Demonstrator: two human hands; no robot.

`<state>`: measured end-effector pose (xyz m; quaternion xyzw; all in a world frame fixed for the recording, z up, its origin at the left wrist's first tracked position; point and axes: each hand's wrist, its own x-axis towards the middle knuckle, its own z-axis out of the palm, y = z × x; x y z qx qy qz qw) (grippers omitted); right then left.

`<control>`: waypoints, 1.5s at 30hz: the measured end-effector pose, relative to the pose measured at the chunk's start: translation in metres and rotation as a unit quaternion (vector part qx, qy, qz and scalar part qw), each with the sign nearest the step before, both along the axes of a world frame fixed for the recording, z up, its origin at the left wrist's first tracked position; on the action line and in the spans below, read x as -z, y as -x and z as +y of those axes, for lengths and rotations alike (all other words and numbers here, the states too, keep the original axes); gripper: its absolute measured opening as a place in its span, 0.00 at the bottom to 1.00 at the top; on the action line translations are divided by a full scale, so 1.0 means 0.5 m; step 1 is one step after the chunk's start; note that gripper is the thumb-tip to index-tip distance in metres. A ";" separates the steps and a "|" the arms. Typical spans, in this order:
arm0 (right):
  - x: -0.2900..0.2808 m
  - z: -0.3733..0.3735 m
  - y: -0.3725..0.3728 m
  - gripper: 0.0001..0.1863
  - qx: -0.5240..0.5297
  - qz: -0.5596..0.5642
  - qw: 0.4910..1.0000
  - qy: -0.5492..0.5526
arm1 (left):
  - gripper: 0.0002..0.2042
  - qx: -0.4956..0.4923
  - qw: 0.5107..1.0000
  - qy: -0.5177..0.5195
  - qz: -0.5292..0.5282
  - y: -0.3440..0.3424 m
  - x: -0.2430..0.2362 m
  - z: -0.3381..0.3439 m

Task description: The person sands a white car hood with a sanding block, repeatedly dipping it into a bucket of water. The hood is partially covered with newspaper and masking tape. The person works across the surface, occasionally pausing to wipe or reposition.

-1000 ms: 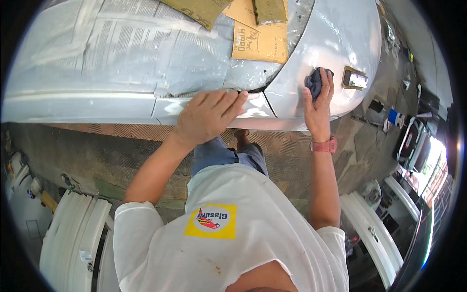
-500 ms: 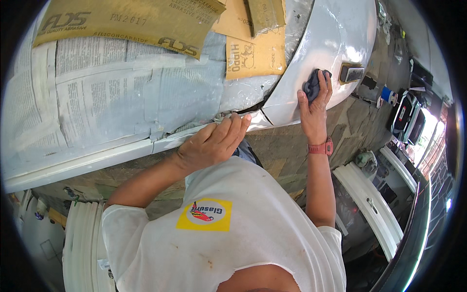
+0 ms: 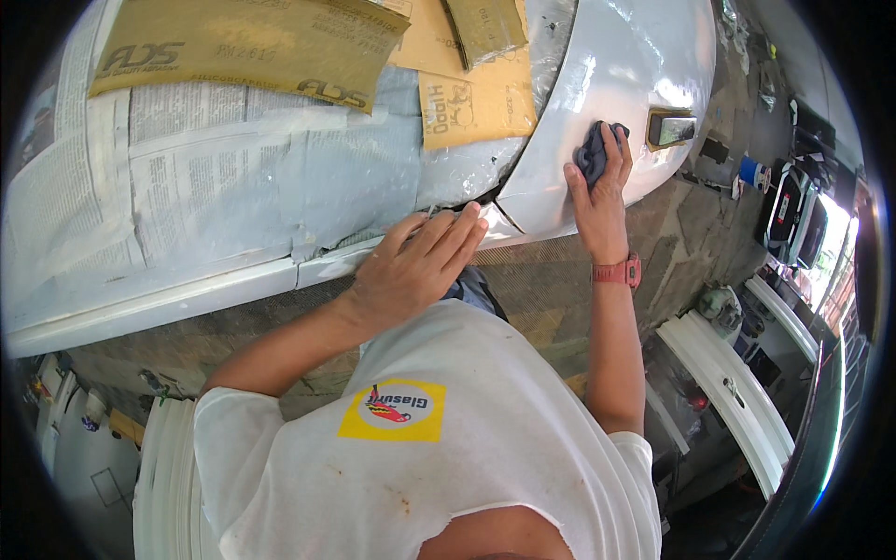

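Note:
A dark grey cloth (image 3: 588, 159) is bunched under the fingers of my right hand (image 3: 602, 210), which presses it on the silver car panel (image 3: 611, 65). My left hand (image 3: 411, 271) rests with fingers stretched over the panel's near edge, close to the dark gap beside the silver part. No held thing shows in it; its fingertips partly cover that edge. Right of the cloth, a dark rectangular block (image 3: 674, 129) with a tan sandpaper edge lies on the silver panel.
Newspaper masking (image 3: 215, 177) covers the car's left part. On it lie a large brown sandpaper sheet (image 3: 252, 47), an orange-tan sheet (image 3: 476, 103) and a folded piece (image 3: 487, 28). White panels (image 3: 733, 392) stand at right above the stone floor (image 3: 523, 289); a parked car (image 3: 793, 210) is beyond.
My right hand and the cloth have shifted slightly left, away from the block. My left fingers lie straighter along the edge. The whole view has shifted a little.

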<state>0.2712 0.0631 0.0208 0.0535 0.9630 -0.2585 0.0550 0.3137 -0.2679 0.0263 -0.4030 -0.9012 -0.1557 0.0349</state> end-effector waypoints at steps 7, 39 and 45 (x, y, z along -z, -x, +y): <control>0.014 0.013 -0.003 0.41 -0.006 0.017 1.000 0.017 | 0.27 -0.036 0.996 -0.037 -0.078 -0.016 -0.003 0.071; 0.008 0.431 -0.080 0.20 0.343 0.206 0.612 0.683 | 0.30 -0.177 0.983 -0.011 -0.046 -0.073 -0.188 0.319; -0.053 0.739 -0.116 0.20 0.321 0.271 0.493 0.762 | 0.30 -0.099 0.995 -0.014 -0.028 0.028 -0.150 0.592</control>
